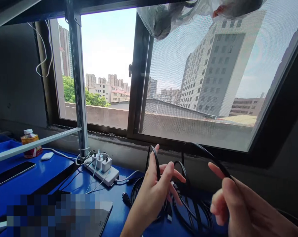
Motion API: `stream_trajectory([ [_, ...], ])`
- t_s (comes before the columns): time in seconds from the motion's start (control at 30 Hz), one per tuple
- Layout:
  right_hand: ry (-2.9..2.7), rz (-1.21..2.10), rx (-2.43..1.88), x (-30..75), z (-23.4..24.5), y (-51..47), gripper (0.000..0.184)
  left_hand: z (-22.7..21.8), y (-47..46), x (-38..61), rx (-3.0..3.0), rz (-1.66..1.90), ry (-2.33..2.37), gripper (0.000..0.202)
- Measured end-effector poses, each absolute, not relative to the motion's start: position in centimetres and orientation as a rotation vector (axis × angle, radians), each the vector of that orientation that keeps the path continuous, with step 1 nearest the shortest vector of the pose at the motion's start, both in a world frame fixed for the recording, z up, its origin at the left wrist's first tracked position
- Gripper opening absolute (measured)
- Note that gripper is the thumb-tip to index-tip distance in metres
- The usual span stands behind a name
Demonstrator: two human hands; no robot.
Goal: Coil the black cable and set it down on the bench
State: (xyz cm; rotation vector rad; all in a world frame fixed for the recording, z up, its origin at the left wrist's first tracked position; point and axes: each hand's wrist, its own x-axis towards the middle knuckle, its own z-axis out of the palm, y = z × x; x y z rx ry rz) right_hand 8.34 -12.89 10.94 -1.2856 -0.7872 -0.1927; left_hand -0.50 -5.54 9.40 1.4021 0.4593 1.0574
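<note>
My left hand (156, 189) is raised over the blue table (40, 174), its fingers pinched round a loop of black cable (188, 200). My right hand (234, 205) is at the lower right, thumb and forefinger closed on another arc of the same black cable, which runs up and over between the two hands. The remaining cable lies in tangled coils on the table under and between my hands, with a plug end (126, 198) lying to the left.
A white power strip (102, 170) with several chargers sits left of the hands. Further left are a phone (12, 173), a white mouse (47, 156) and an orange bottle (30, 142). A metal shelf post (78, 82) stands before the window. A bag (168, 16) hangs above.
</note>
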Motion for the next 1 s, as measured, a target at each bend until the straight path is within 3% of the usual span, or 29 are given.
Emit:
stream_trajectory([
  [0.13,-0.791,-0.108,-1.248,8.2,10.9,-12.4,0.034,9.5,-5.1,-1.7,1.395,0.906,0.398,0.096],
  [0.37,-1.023,0.09,-0.981,7.2,10.2,-12.2,0.025,9.3,-6.1,-1.2,1.358,0.972,0.408,0.102],
  [0.6,-1.016,0.276,-1.08,9.5,9.9,-12.4,0.043,9.4,-4.7,-2.1,1.331,1.219,0.356,0.091],
  [0.77,-0.693,0.217,-0.984,12.0,10.5,-13.0,0.039,10.4,-4.1,-4.0,1.281,1.54,0.522,0.071],
  [1.0,-0.638,0.184,-1.117,15.3,10.0,-13.5,0.04,10.5,-3.3,-4.7,1.255,1.723,0.615,0.063],
])
